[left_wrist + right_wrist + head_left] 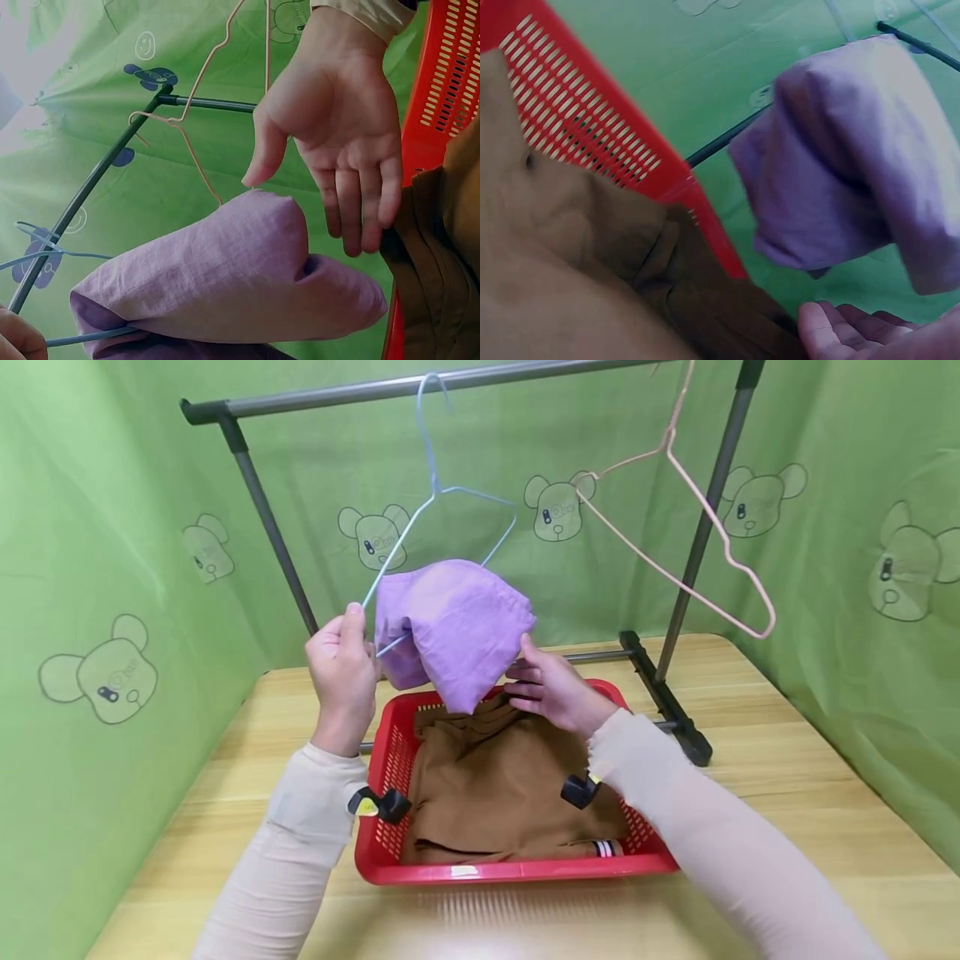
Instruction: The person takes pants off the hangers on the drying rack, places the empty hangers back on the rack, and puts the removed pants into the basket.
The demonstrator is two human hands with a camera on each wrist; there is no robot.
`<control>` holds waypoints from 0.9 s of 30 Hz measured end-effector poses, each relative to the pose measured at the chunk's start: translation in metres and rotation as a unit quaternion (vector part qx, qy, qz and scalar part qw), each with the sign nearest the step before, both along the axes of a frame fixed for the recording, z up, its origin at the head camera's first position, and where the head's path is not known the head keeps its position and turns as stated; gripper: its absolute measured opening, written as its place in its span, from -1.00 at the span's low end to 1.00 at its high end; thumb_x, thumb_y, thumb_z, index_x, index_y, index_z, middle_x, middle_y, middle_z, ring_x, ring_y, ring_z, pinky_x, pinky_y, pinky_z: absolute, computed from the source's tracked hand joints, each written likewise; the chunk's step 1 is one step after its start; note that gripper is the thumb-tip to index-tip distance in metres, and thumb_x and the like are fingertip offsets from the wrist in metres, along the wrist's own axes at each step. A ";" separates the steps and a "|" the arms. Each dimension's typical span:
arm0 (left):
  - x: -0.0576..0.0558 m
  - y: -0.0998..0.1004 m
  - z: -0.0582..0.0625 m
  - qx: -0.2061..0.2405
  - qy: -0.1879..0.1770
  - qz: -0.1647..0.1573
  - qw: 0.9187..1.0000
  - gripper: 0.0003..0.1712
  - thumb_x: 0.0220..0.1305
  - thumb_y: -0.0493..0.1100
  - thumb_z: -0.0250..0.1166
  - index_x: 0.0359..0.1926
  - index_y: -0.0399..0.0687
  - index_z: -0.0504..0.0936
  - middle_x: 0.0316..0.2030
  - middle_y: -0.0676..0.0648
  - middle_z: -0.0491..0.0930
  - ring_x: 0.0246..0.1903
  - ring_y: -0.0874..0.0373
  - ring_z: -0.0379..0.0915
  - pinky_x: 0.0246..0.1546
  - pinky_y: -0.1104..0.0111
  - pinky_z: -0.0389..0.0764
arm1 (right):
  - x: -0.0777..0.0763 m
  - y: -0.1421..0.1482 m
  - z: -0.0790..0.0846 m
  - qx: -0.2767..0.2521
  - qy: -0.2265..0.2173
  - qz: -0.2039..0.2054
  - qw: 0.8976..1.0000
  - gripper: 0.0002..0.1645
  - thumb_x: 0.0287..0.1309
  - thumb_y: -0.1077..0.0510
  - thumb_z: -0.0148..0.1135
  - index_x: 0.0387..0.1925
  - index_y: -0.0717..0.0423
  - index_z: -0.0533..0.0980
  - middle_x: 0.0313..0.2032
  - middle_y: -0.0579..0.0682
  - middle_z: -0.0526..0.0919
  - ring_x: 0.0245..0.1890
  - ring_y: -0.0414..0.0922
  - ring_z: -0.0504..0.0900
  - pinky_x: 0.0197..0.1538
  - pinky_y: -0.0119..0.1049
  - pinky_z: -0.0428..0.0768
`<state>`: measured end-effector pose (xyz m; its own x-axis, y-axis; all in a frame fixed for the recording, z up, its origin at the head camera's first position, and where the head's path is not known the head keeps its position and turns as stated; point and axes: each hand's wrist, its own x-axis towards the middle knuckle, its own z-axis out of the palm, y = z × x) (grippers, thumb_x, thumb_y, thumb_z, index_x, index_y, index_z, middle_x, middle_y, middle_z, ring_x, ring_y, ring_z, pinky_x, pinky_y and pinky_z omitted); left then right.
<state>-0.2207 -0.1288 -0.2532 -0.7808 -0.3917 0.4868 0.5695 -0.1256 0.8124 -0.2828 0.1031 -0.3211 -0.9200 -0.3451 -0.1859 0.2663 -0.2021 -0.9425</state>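
Observation:
A light blue wire hanger (400, 537) hangs by its hook from the rack's top bar. My left hand (341, 672) pinches its left corner between thumb and fingers. Over the hanger's lower bar is draped a folded purple cloth (465, 618); its exact kind cannot be told. My right hand (555, 689) is beside the cloth's right edge, its fingers extended and slightly spread. In the left wrist view the palm of that right hand (341, 112) faces the camera, holding nothing. Only part of my left hand (19, 341) shows at that view's lower left corner.
Below the hands, a red plastic basket (517, 874) holds a brown garment (517, 777) with a striped band. A pink hanger (705, 497) hangs at the right of the metal rack (330, 393). The rack's foot (667, 710) rests on the wooden table (795, 827). Green curtains surround everything.

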 end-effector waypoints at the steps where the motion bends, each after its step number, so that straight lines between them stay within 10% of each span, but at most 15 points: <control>1: 0.000 0.000 0.000 0.001 0.001 -0.002 1.000 -0.44 0.46 -0.22 0.03 -0.77 -0.01 0.21 -0.88 0.10 0.11 -0.87 0.31 -0.03 -0.86 0.48 -0.02 | 0.000 -0.002 0.000 0.005 0.000 -0.006 1.000 -0.15 0.43 -0.26 -0.21 0.42 0.28 -0.04 0.37 0.35 0.14 0.34 0.26 0.19 0.34 0.08 0.23; 27: 0.003 0.002 0.000 -0.014 0.012 -0.016 1.000 -0.46 0.46 -0.22 0.03 -0.74 -0.01 0.23 -0.88 0.09 0.13 -0.87 0.28 0.02 -0.86 0.48 0.06 | -0.011 -0.033 -0.005 -0.125 -0.074 0.014 0.989 -0.38 0.24 -0.43 -0.05 0.06 -0.09 0.29 -0.01 0.09 0.43 0.01 0.09 0.47 0.14 0.13 0.36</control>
